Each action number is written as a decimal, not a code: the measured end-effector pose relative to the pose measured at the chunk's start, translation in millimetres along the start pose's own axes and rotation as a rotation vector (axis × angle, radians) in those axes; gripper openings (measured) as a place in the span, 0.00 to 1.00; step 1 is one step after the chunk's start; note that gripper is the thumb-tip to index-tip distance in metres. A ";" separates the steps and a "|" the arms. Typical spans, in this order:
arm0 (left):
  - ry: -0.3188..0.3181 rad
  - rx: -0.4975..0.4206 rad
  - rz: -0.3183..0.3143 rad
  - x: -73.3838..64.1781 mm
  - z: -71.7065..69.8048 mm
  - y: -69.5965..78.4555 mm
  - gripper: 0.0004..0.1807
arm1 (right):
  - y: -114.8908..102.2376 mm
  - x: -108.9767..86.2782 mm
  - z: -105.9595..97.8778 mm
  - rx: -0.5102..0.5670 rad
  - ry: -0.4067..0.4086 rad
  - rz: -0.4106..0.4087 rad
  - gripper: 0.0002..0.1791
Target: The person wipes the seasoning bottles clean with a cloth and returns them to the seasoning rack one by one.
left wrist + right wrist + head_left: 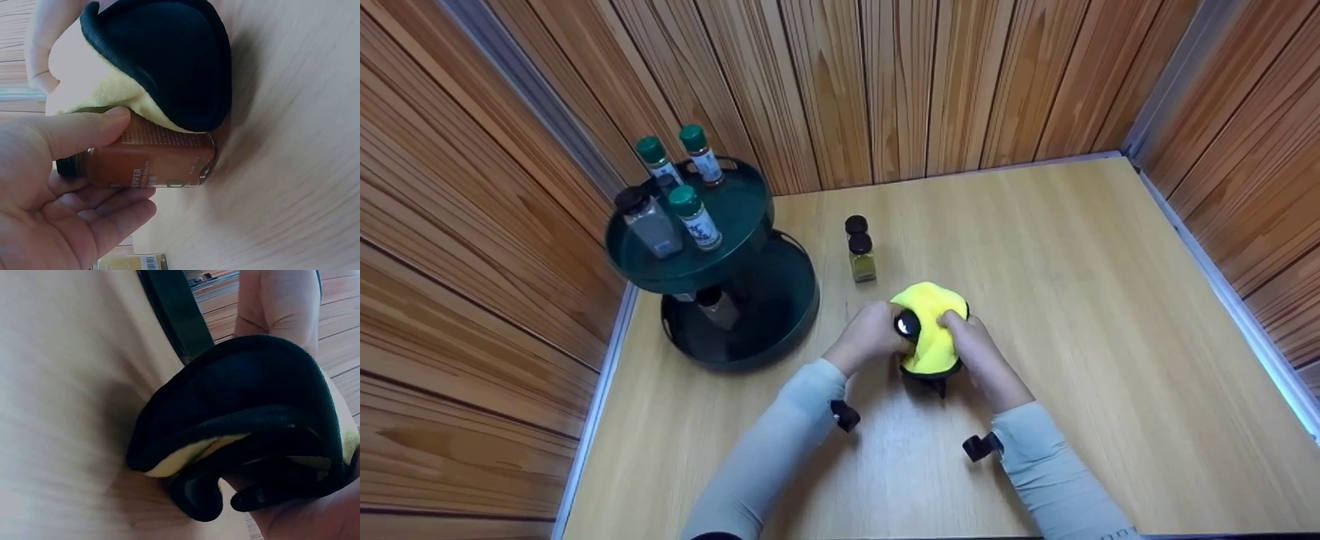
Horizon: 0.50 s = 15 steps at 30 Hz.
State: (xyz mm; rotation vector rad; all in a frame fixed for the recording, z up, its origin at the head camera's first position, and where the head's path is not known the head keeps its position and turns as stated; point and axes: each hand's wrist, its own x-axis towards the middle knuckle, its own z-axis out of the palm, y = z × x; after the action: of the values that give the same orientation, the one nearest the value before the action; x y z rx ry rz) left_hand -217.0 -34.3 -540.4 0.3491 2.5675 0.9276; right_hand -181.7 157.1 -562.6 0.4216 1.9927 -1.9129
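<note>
Held in my left hand [872, 335] is a glass spice jar [163, 160] of reddish-brown contents with a black cap [907, 324]; "PEPPER" can be read on it. In the left wrist view the thumb lies on one side of the jar, the fingers on the other. My right hand [981, 351] grips a yellow cloth [934, 304] with a dark back and black edging, thumb on the yellow face. The cloth [242, 388] lies against the jar's side, just above the table. It hides the jar's far side and most of the right fingers.
A dark green two-tier round rack [739, 259] stands at the left. Its top bears several jars, including a green-capped jar [701, 225] and a dark-capped jar [652, 225]; another jar [718, 309] leans below. Two black-capped jars, the nearer jar [862, 262] yellowish-green, stand beyond my hands. Wooden panels [885, 90] enclose the table.
</note>
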 end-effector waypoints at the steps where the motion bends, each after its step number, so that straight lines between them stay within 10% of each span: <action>1: -0.008 0.001 -0.007 0.4 -0.9 0.1 0.16 | 0.3 1.1 -2.1 0.001 -0.018 0.000 0.16; 10: -0.123 0.054 0.077 1.6 -11.7 -3.7 0.28 | 5.3 1.1 -19.1 0.176 -0.031 -0.025 0.14; 15: -0.007 -0.081 0.014 -7.9 1.1 -8.2 0.46 | 1.6 -4.2 -26.0 0.197 0.021 -0.037 0.14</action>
State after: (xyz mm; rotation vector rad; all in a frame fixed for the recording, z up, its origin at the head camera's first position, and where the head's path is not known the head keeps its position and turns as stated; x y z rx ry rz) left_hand -210.3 -42.7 -544.4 0.3472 2.5150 1.0303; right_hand -178.3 183.2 -561.4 0.4601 1.8433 -2.1450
